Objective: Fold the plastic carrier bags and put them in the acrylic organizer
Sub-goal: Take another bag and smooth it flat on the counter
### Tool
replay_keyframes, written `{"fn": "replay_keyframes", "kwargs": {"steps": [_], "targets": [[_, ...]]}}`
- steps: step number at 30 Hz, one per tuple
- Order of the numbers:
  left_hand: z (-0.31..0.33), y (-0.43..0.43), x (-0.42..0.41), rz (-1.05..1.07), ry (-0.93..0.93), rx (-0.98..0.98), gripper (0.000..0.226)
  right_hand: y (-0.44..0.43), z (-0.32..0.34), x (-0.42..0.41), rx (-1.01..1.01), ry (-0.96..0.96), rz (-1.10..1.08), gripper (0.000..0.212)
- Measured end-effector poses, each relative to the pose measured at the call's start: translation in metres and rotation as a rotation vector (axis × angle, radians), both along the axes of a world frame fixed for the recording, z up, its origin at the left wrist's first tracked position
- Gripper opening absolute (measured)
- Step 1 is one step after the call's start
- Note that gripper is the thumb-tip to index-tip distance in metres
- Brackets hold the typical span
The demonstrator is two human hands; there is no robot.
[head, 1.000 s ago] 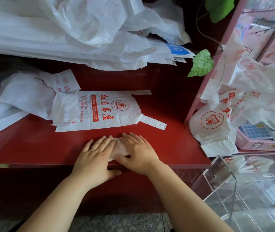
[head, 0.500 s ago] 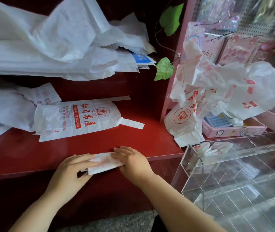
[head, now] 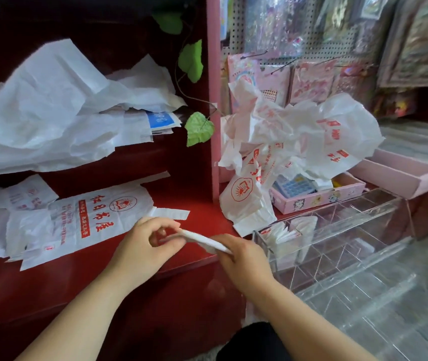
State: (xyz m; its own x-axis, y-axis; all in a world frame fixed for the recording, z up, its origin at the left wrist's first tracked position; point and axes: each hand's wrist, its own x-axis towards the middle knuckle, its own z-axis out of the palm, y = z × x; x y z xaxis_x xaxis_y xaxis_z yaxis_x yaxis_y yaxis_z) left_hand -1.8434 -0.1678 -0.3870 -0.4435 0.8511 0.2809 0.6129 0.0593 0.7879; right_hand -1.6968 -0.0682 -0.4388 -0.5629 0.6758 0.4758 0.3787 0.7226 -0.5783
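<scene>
Red table point(head: 77, 272) status: small folded white plastic bag point(head: 202, 240) lifted, pinched between left hand point(head: 142, 246) and right hand point(head: 244, 259), just beside clear acrylic organizer point(head: 351, 230). Few folded bags point(head: 283, 234) already slotted. Flat printed bag point(head: 98, 220) and crumpled bag pile point(head: 312, 136) still unfolded.

the light is soft and even, fairly bright, with only faint, soft-edged shadows. the heap of white bags point(head: 51, 113) is nearly washed out, while the recess above it in the red shelf point(head: 129, 269) sinks to near black. pale glare streaks the acrylic organizer point(head: 338, 217). the hanging packets point(head: 416, 48) at the upper right are smeared by motion blur, and the folded bag point(head: 202, 241) looks slightly soft. straight edges near the borders slant and bow a little with the wide lens.
</scene>
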Motion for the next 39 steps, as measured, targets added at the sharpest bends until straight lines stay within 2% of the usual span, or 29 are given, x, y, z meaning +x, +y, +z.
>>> {"fn": "replay_keyframes", "kwargs": {"steps": [2, 4, 5, 7, 10, 12, 14, 16, 18, 19, 22, 24, 27, 31, 34, 39], "targets": [[0.014, 0.022, 0.022, -0.050, -0.331, -0.117, 0.025, 0.015, 0.003, 0.021, 0.217, 0.047, -0.162, 0.026], [0.024, 0.047, 0.042, -0.129, -0.617, -0.273, 0.044, 0.030, 0.007, 0.042, 0.339, 0.020, -0.249, 0.033], [0.026, 0.060, 0.052, -0.165, -0.691, -0.340, 0.050, 0.038, 0.007, 0.051, 0.374, -0.003, -0.283, 0.036], [0.028, 0.084, 0.072, -0.228, -0.756, -0.421, 0.044, 0.053, 0.005, 0.068, 0.373, -0.057, -0.314, 0.039], [0.024, 0.117, 0.101, -0.261, -0.704, -0.432, 0.012, 0.072, -0.001, 0.085, 0.357, -0.109, -0.325, 0.041], [0.018, 0.138, 0.111, -0.226, -0.577, -0.419, 0.004, 0.083, -0.005, 0.095, 0.338, -0.094, -0.302, 0.036], [0.011, 0.158, 0.115, -0.163, -0.383, -0.386, 0.010, 0.096, -0.010, 0.108, 0.297, -0.109, -0.257, 0.035], [0.005, 0.174, 0.116, -0.107, -0.178, -0.338, 0.021, 0.108, -0.013, 0.122, 0.218, -0.186, -0.251, 0.048], [0.003, 0.185, 0.118, -0.093, -0.030, -0.285, 0.031, 0.122, -0.012, 0.138, 0.065, -0.211, -0.267, 0.060], [0.002, 0.190, 0.120, -0.091, 0.006, -0.262, 0.037, 0.129, -0.011, 0.146, -0.030, -0.166, -0.293, 0.061], [-0.003, 0.200, 0.122, -0.068, -0.008, -0.226, 0.051, 0.151, -0.003, 0.154, -0.156, -0.013, -0.375, 0.050], [-0.006, 0.207, 0.120, -0.074, -0.045, -0.220, 0.052, 0.166, 0.001, 0.150, -0.144, -0.129, -0.331, 0.048], [-0.009, 0.214, 0.114, -0.103, -0.045, -0.214, 0.040, 0.184, -0.001, 0.143, -0.140, -0.367, -0.272, 0.045], [-0.009, 0.218, 0.108, -0.110, -0.088, -0.183, 0.037, 0.195, -0.005, 0.138, -0.138, -0.395, -0.270, 0.032], [-0.008, 0.219, 0.103, -0.117, -0.138, -0.144, 0.014, 0.200, -0.002, 0.137, -0.146, -0.476, -0.242, 0.033], [-0.009, 0.216, 0.100, -0.146, -0.152, -0.109, 0.017, 0.208, -0.002, 0.131, -0.155, -0.465, -0.191, 0.020]]}}
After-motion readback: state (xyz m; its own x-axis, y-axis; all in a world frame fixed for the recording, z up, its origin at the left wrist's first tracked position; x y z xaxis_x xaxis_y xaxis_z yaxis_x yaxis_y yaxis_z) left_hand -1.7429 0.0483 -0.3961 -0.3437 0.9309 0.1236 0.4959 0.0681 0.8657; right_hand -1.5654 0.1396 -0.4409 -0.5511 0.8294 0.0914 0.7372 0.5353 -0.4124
